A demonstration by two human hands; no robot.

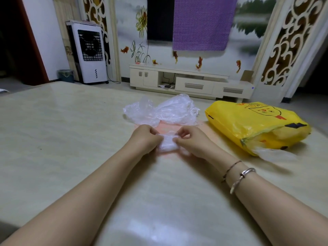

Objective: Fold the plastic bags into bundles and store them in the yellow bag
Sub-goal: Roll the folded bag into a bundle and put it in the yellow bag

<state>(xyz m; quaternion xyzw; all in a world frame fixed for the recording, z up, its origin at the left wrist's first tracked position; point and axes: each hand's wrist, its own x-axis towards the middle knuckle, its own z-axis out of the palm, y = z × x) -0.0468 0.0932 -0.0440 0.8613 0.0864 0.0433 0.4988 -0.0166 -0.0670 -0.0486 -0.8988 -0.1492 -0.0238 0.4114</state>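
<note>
Fingers (174,139) of both my left hand (144,139) and right hand (190,142) curl inward, pinching a small crumpled clear plastic bundle (166,145) on the pale marble counter (71,139).

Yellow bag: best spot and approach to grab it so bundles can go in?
Grip the yellow bag at its open mouth, the end nearest the person, where clear plastic spills out. Come from the near side with the right hand, probably pinching the upper lip and lifting: the bag lies flat on its side on the table, so only that edge opens it.
</note>
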